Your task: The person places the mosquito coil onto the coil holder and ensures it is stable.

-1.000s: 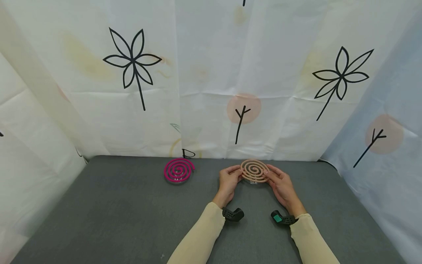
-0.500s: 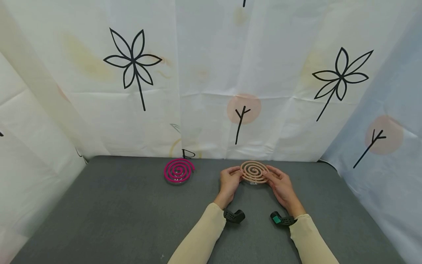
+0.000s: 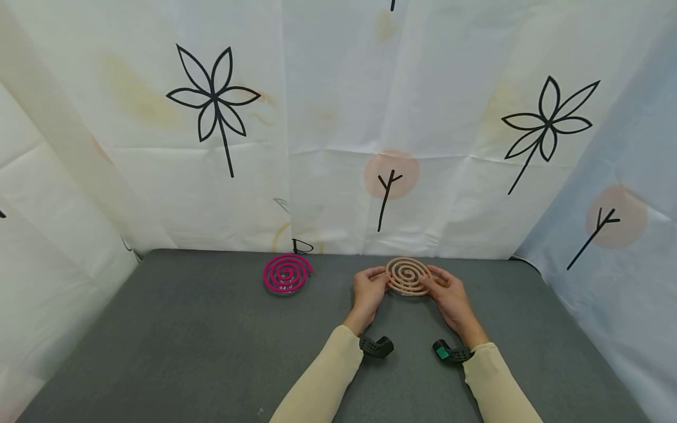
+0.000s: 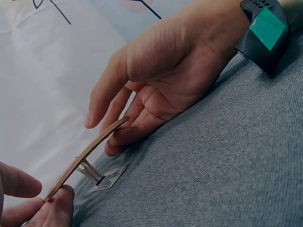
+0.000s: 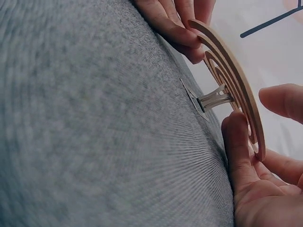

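Observation:
A tan mosquito coil (image 3: 408, 276) is held level between my two hands near the table's back edge. Beneath its middle, a metal stand (image 4: 97, 176) rises from a flat base on the cloth and meets the coil's underside. My left hand (image 3: 368, 294) grips the coil's left edge, fingertips above and below it. On the right edge my right hand (image 3: 452, 299) holds it, with fingers under the rim and the thumb over the top. In the right wrist view the stand's prongs (image 5: 215, 99) show, but their exact join with the coil is hard to see.
A pink mosquito coil (image 3: 287, 274) sits on its own support at the left, near the back edge. Grey cloth covers the table (image 3: 201, 346). Printed white curtains (image 3: 328, 117) stand close behind and at both sides.
The tan coil has tipped or sunk very slightly, and less of the stand's base shows below its front rim. Both hands stay almost in place, and the pink coil is unmoved.

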Motion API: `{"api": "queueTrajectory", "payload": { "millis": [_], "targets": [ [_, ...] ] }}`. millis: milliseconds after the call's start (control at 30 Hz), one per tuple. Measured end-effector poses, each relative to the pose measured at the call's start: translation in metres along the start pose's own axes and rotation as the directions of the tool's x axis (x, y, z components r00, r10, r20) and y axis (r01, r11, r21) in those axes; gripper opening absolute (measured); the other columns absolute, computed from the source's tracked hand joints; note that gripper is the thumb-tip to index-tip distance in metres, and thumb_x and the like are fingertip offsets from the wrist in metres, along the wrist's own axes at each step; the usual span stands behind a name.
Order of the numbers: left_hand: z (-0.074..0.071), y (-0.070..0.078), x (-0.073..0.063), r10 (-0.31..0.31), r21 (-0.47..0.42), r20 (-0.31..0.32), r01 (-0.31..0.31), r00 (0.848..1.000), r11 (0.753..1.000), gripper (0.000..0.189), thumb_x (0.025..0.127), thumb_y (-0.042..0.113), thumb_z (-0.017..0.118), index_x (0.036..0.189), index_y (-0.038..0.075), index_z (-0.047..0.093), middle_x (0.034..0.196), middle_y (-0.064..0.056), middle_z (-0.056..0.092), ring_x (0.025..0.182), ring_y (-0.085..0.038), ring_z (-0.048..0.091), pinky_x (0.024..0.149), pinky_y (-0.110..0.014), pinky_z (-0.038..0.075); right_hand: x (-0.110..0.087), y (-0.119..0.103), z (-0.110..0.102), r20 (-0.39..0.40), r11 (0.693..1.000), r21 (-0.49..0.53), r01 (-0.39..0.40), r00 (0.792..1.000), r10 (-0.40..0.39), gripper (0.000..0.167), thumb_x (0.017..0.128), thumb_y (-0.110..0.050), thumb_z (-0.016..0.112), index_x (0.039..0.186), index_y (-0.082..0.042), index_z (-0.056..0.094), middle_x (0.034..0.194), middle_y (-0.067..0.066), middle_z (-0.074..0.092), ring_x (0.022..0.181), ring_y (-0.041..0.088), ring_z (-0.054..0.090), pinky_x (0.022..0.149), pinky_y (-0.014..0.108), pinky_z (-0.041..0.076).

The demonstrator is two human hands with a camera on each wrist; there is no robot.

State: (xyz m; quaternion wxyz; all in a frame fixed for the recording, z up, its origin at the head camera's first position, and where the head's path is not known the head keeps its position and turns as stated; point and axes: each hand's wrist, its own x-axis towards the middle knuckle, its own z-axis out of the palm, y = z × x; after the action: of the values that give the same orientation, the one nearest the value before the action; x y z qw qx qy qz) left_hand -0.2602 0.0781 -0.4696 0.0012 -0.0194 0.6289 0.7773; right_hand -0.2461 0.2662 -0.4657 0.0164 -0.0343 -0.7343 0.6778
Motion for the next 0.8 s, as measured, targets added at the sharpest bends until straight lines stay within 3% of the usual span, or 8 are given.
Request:
{"api": "queueTrajectory", "payload": {
  "millis": [367, 800],
  "targets": [
    [0.0, 0.0005, -0.0009, 0.004, 0.014, -0.005, -0.004, 1.0, 1.0, 0.025, 0.098, -0.001, 0.061, 0.121, -0.01, 0.066, 0.102, -0.016, 0.072, 0.092, -0.022, 0.071, 0.081, -0.034, 0.06, -0.0006, -0.0008, 0.0012, -0.002, 0.999, -0.041, -0.009, 1.0, 0.009, 0.062, 0.103, -0.015, 0.062, 0.155, 0.004, 0.032, 0.114, 0.008, 0.06, 0.094, 0.004, 0.063, 0.086, 0.018, 0.053],
    [0.001, 0.0019, -0.0002, 0.013, 0.041, -0.018, -0.013, 1.0, 0.999, 0.026, 0.095, -0.003, 0.063, 0.119, -0.009, 0.067, 0.102, -0.014, 0.073, 0.091, -0.02, 0.07, 0.078, -0.031, 0.059, -0.0027, -0.0056, 0.0041, -0.026, 0.993, -0.115, -0.021, 0.999, 0.018, 0.063, 0.104, -0.019, 0.061, 0.156, 0.003, 0.032, 0.131, 0.023, 0.055, 0.094, 0.001, 0.061, 0.086, 0.017, 0.051]
  ]
}}
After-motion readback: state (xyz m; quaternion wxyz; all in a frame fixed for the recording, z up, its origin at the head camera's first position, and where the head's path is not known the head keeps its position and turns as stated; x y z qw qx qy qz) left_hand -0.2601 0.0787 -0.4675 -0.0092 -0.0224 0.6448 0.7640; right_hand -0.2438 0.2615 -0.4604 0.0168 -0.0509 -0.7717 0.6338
